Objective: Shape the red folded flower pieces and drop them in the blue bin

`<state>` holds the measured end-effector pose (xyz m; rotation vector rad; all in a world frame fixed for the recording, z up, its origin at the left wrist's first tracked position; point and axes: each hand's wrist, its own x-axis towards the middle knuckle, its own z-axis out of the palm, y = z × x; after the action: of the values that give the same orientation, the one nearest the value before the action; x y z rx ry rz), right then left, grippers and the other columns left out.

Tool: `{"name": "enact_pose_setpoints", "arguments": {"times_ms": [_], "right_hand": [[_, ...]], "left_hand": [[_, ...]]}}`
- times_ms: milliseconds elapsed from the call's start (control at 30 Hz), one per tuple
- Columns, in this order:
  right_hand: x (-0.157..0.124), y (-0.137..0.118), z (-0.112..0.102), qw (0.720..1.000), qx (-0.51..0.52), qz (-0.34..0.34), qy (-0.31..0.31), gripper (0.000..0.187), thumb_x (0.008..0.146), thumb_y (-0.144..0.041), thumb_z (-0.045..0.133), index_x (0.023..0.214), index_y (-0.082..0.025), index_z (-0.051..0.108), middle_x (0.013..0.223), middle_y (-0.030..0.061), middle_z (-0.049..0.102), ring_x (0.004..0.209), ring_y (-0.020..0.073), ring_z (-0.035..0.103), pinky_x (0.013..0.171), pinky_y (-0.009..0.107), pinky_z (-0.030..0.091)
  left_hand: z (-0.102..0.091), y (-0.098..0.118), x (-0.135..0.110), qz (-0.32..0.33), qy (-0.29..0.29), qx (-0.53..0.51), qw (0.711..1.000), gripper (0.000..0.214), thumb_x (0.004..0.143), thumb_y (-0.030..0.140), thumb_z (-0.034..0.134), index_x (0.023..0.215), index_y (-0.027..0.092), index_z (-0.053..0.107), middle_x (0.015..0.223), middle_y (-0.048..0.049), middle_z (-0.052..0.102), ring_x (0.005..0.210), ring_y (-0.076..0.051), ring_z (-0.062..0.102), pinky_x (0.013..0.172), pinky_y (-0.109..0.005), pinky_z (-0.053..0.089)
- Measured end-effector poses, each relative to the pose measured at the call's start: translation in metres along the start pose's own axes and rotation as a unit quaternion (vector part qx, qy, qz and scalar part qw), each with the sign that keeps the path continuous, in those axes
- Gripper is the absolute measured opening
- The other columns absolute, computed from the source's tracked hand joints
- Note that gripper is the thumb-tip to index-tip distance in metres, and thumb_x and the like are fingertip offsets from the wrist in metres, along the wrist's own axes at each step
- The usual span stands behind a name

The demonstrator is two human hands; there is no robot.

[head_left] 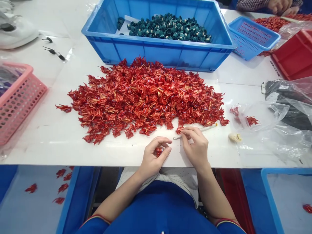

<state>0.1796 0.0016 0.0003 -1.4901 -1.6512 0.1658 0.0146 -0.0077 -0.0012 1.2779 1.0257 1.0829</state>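
A big heap of small red flower-shaped pieces point(146, 97) covers the middle of the white table point(48, 143). My left hand point(152, 159) is at the table's front edge, fingers curled round one red piece point(159, 151). My right hand point(195, 146) is just to its right, pinching a thin white stick point(207, 127) that lies along the heap's near edge, with a red piece point(179, 130) at the fingertips.
A blue crate point(158, 52) of dark green caps point(170, 27) stands behind the heap. Pink basket point(17, 97) at left, small blue basket point(253, 35) and red bin point(294, 55) at back right, plastic bags point(280, 123) at right. Another person's hand point(280, 6) at top right.
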Motion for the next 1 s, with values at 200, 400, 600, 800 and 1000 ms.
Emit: {"name": "enact_pose_setpoints", "arguments": {"times_ms": [200, 400, 600, 800, 1000], "right_hand": [[-0.011, -0.020, -0.009, 0.955, 0.274, 0.113, 0.027, 0.013, 0.081, -0.011, 0.069, 0.085, -0.023, 0.070, 0.086, 0.0035, 0.071, 0.084, 0.0181, 0.069, 0.075, 0.034, 0.060], [-0.029, -0.028, 0.004, 0.954, 0.275, 0.111, 0.044, 0.018, 0.080, -0.010, 0.070, 0.089, -0.026, 0.072, 0.088, 0.0038, 0.072, 0.086, 0.0194, 0.069, 0.077, 0.037, 0.060], [-0.036, -0.030, 0.000, 0.962, 0.253, 0.104, 0.006, 0.024, 0.083, -0.012, 0.065, 0.101, -0.026, 0.072, 0.100, 0.0062, 0.074, 0.094, 0.0222, 0.070, 0.075, 0.037, 0.060], [-0.037, -0.032, -0.003, 0.933, 0.293, 0.207, 0.009, 0.007, 0.081, -0.020, 0.072, 0.086, -0.024, 0.074, 0.089, 0.0048, 0.075, 0.083, 0.0197, 0.071, 0.067, 0.031, 0.060], [-0.038, -0.035, -0.002, 0.892, 0.377, 0.250, 0.006, 0.007, 0.079, -0.021, 0.074, 0.086, -0.024, 0.074, 0.090, 0.0038, 0.073, 0.072, 0.0162, 0.069, 0.056, 0.027, 0.060]], "left_hand": [[0.002, -0.002, -0.001, -0.034, -0.011, -0.073, 0.997, 0.029, 0.087, 0.036, 0.066, 0.109, 0.018, 0.065, 0.104, -0.0103, 0.073, 0.076, -0.015, 0.070, 0.058, -0.021, 0.055], [0.002, -0.005, -0.002, -0.039, -0.014, -0.083, 0.996, 0.038, 0.085, 0.047, 0.068, 0.106, 0.016, 0.073, 0.094, -0.0109, 0.076, 0.071, -0.018, 0.071, 0.056, -0.025, 0.059], [0.000, -0.002, 0.000, 0.015, 0.019, -0.041, 0.999, 0.027, 0.083, 0.040, 0.073, 0.101, 0.021, 0.077, 0.095, -0.0089, 0.076, 0.079, -0.018, 0.071, 0.071, -0.029, 0.059], [0.000, -0.001, 0.002, 0.045, 0.014, -0.026, 0.999, 0.028, 0.077, 0.040, 0.078, 0.097, 0.021, 0.078, 0.087, -0.0062, 0.074, 0.068, -0.013, 0.065, 0.066, -0.026, 0.055], [0.001, -0.001, 0.000, -0.013, 0.019, -0.049, 0.999, 0.037, 0.073, 0.043, 0.081, 0.099, 0.018, 0.074, 0.084, -0.0050, 0.073, 0.062, -0.012, 0.062, 0.058, -0.024, 0.052]]}}
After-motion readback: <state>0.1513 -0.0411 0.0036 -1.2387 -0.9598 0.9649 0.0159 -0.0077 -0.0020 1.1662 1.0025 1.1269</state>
